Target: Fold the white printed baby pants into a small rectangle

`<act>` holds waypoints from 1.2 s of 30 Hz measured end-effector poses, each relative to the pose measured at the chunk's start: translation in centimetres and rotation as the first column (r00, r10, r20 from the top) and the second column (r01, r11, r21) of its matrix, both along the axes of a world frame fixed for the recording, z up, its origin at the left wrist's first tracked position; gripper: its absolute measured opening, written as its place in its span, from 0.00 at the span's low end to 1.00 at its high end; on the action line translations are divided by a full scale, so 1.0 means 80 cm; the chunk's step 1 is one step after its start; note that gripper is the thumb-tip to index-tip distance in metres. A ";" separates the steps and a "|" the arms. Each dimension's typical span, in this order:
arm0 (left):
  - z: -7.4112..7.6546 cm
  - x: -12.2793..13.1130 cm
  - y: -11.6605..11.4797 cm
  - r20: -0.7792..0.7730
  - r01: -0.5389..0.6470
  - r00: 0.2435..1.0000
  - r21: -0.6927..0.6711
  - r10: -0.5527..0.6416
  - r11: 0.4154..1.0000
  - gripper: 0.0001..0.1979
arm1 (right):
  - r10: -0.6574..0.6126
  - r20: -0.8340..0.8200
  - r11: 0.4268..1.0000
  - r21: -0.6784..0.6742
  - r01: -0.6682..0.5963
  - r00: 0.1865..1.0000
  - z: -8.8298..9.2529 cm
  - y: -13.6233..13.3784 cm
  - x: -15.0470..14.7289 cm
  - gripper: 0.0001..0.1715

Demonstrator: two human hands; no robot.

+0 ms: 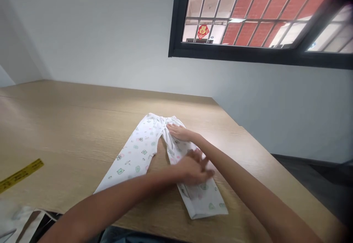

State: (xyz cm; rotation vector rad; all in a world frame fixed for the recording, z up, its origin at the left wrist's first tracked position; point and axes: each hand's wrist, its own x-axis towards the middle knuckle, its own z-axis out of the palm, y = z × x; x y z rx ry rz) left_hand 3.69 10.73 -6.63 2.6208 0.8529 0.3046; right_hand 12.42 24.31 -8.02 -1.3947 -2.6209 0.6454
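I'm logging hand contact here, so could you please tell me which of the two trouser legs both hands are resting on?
The leg on the right. The left hand and right hand both lie flat on it; the other leg, spread out leftward, is untouched.

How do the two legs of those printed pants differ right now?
The left trouser leg lies bare, with no hand on it; the right trouser leg has the left hand flat on its middle and the right hand pressing near the waistband. The left trouser leg angles out toward the table's near-left side; the right trouser leg runs toward the near-right. Both are white with small green and pink prints, lying flat on the wooden table.
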 end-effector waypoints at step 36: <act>-0.018 -0.014 -0.112 0.592 -0.414 0.762 0.134 0.263 0.900 0.04 | -0.579 -0.598 0.796 -0.561 0.226 0.554 0.043 0.014 0.022 0.15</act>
